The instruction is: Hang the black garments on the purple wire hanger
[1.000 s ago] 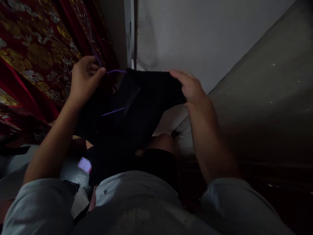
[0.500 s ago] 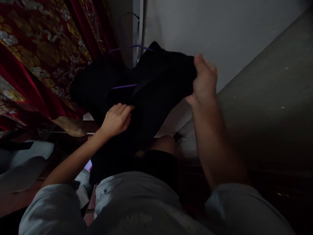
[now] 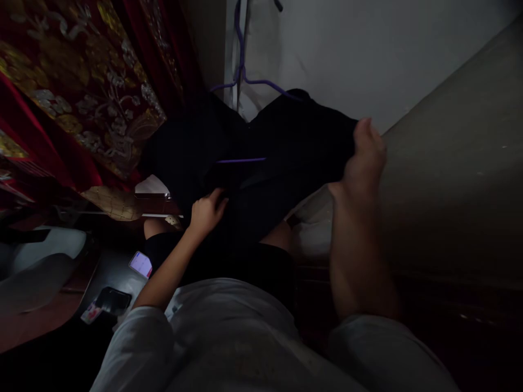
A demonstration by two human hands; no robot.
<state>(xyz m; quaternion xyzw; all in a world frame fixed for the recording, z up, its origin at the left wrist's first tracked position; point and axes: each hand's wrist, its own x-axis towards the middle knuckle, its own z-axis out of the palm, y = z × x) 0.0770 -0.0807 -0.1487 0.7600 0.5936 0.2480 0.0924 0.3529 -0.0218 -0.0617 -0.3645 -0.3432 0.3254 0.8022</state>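
A dark garment [image 3: 281,147], its exact kind lost in the dim light, hangs in front of me on a purple clothes hanger [image 3: 265,83]. The hanger's hook rises at the top, and its lower bar shows through the garment's opening. With bent fingers, my left hand [image 3: 207,212] grips the front of the garment below that bar. My right hand [image 3: 365,160] is closed on the garment's right end and holds it out sideways. Folds of cloth hide some of the fingertips.
Red cloth with gold and silver decoration [image 3: 81,92] hangs on the left. Behind the garment stands a pale wall [image 3: 347,49]. A lit phone [image 3: 141,263] and a dark phone-like object [image 3: 113,300] lie on a glossy surface at lower left. A grey surface [image 3: 457,163] slopes on the right.
Garment, hanger and both hands appear farther right and slightly lower. More of the purple hanger shows above the garment. Both hands keep their hold on the cloth.
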